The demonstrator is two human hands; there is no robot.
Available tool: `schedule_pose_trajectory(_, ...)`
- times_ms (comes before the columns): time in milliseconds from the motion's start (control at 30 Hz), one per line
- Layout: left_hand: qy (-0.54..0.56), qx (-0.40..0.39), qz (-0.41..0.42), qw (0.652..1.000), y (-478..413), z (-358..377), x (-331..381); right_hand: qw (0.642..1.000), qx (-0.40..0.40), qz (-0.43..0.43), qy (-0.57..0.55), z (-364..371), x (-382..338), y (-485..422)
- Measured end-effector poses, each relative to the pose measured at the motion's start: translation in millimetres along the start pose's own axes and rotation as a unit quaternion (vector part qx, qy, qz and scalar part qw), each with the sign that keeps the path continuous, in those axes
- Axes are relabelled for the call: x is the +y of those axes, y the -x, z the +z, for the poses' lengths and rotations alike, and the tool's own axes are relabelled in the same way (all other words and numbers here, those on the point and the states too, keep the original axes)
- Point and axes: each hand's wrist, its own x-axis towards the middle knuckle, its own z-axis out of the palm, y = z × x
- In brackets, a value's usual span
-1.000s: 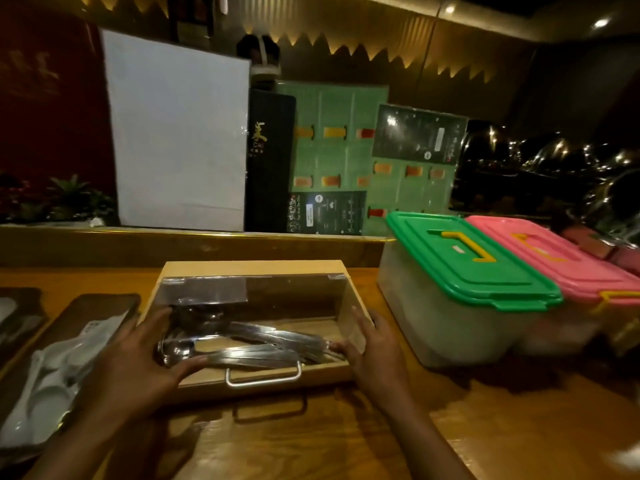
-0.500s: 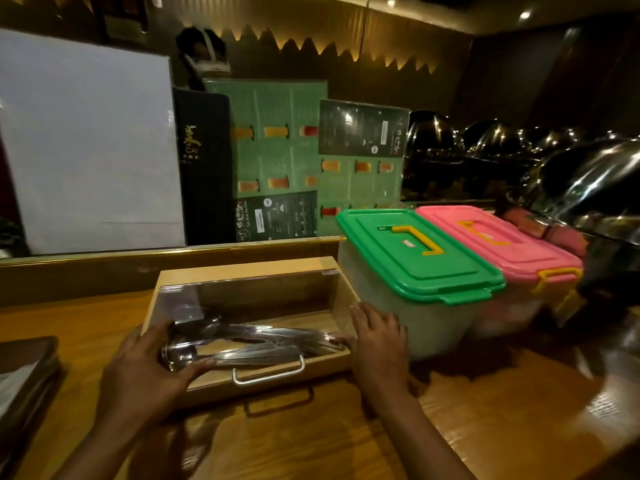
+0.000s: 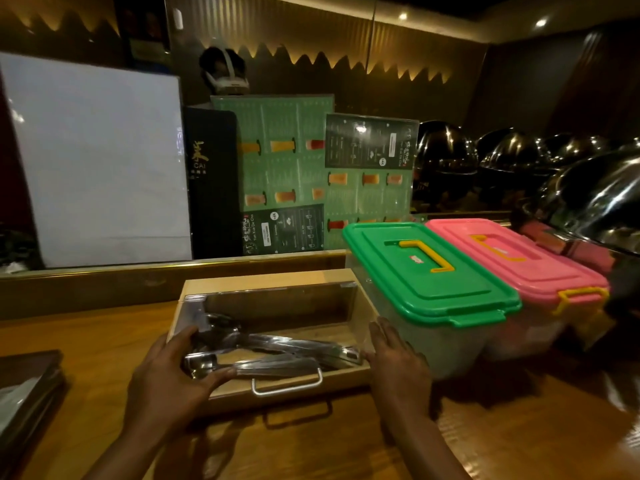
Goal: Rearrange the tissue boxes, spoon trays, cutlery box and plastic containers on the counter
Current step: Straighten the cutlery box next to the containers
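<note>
Cutlery box [image 3: 273,336] at frame centre is gripped w/ both hands: left hand [image 3: 166,379] curled on its left front corner, right hand [image 3: 398,365] flat vs. right wall, beside green-lidded container [image 3: 429,271].

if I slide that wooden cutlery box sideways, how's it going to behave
The cutlery box looks rigid with a flat base, so it should slide without tipping. The loose metal cutlery inside will probably shift, rattle and add weight. The counter looks glossy, so it may glide easily.
</note>
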Motion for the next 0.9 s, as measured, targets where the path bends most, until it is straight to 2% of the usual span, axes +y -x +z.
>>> schedule_pose_trajectory(267, -0.001, 0.006, -0.009, 1.000, 6, 6, 2, 0.998, -0.050, 0.023, -0.006, -7, 2, -3)
schedule_pose_trajectory(467, 0.024, 0.014, -0.004, 1.000, 8, -1, 5, 0.998, -0.059, 0.024, -0.012, -12, 4, -2)
schedule_pose_trajectory(900, 0.065, -0.003, 0.000, 0.998, 6, 2, -4, 0.986, -0.105, 0.042, -0.121, -15, 5, -2)
